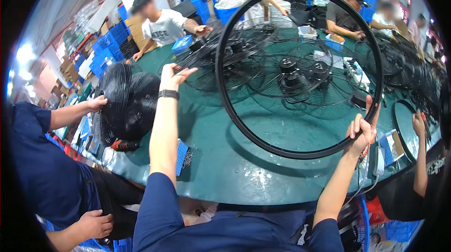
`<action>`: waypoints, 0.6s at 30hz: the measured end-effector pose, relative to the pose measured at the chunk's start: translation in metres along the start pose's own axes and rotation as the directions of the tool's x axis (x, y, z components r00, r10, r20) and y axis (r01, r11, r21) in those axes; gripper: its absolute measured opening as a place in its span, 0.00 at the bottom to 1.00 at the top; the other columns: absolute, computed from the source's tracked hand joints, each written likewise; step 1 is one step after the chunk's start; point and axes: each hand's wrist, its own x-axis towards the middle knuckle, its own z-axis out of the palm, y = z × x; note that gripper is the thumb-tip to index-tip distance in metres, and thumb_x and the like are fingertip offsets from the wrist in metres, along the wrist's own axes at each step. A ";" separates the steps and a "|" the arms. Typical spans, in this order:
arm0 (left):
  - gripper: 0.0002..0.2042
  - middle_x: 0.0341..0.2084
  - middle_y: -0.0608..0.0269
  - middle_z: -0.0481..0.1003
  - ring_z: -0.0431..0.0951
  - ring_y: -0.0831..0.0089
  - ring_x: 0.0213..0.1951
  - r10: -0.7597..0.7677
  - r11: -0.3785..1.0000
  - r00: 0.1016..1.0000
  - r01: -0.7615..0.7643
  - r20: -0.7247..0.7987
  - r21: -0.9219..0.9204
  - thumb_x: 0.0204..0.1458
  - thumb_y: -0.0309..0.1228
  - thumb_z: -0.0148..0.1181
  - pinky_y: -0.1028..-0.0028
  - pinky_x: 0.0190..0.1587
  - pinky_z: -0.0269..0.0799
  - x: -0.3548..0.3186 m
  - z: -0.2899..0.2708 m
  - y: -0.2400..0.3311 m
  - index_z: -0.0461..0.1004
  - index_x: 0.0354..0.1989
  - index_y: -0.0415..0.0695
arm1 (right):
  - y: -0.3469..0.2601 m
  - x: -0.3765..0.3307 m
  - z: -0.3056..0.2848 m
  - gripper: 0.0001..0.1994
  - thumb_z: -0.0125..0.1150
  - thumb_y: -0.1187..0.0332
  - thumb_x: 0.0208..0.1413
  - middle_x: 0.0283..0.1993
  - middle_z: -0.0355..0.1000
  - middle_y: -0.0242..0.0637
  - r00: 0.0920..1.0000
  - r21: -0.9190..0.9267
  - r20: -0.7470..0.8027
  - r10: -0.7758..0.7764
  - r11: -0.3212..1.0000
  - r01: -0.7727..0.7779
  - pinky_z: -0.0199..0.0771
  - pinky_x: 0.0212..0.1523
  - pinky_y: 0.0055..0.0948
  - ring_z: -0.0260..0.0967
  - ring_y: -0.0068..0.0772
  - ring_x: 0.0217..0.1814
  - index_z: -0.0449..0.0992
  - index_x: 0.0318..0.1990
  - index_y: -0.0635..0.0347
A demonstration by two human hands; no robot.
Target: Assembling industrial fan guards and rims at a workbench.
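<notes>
My right hand [362,130] grips the lower right rim of a large black ring [225,97], which is lifted and tilted above a green table [225,167]. My left hand [174,74], with a black band on the wrist, is stretched out with fingers apart, holding nothing, just left of the ring. It reaches toward a black wire fan grille [206,71] lying on the table. Through the ring I see more fan grilles with black motors [291,71].
A person in dark blue on my left holds a stack of black grilles [127,106]. Another person's hand [419,123] on my right holds a second black ring [399,130]. People work along the far side, with blue crates [105,50] behind them. A small blue tray [181,157] sits near the table's front edge.
</notes>
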 end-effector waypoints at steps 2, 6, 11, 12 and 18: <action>0.30 0.60 0.33 0.53 0.51 0.33 0.62 0.119 0.990 0.968 -0.132 0.220 0.046 0.38 0.16 0.38 0.35 0.61 0.49 0.006 0.003 -0.019 0.48 0.56 0.21 | -0.003 0.003 -0.010 0.35 0.43 0.83 0.46 0.69 0.48 0.52 0.999 0.013 0.016 -0.030 0.999 0.030 0.62 0.09 0.13 0.57 0.18 0.18 0.51 0.67 0.56; 0.25 0.55 0.29 0.59 0.58 0.33 0.58 0.232 0.945 0.961 -0.259 0.152 0.198 0.40 0.18 0.38 0.38 0.59 0.56 -0.012 0.028 -0.053 0.55 0.52 0.20 | -0.018 0.007 -0.025 0.35 0.42 0.83 0.45 0.68 0.51 0.50 0.997 0.070 -0.016 -0.081 0.994 0.082 0.64 0.09 0.14 0.58 0.17 0.18 0.53 0.66 0.56; 0.20 0.46 0.29 0.63 0.63 0.30 0.52 0.297 0.857 0.917 -0.379 0.267 0.348 0.39 0.21 0.39 0.38 0.57 0.60 -0.031 0.063 -0.080 0.56 0.42 0.20 | -0.019 0.011 -0.036 0.34 0.41 0.82 0.44 0.67 0.54 0.48 0.980 0.061 -0.174 -0.093 0.993 0.105 0.62 0.08 0.14 0.56 0.17 0.16 0.57 0.64 0.54; 0.20 0.45 0.30 0.63 0.62 0.29 0.52 0.259 0.867 0.916 -0.360 0.306 0.344 0.38 0.21 0.39 0.38 0.57 0.60 -0.024 0.069 -0.082 0.56 0.41 0.20 | -0.022 0.011 -0.036 0.34 0.41 0.82 0.44 0.66 0.55 0.47 0.972 0.035 -0.220 -0.086 0.995 0.096 0.61 0.08 0.14 0.56 0.17 0.16 0.58 0.64 0.53; 0.18 0.40 0.35 0.64 0.68 0.33 0.46 0.047 0.897 0.908 -0.222 0.417 0.381 0.41 0.22 0.42 0.43 0.53 0.67 0.006 0.116 -0.122 0.54 0.40 0.20 | -0.018 0.011 -0.039 0.36 0.40 0.84 0.42 0.65 0.57 0.42 0.955 0.092 -0.293 -0.044 0.993 0.074 0.56 0.08 0.12 0.54 0.16 0.15 0.55 0.65 0.52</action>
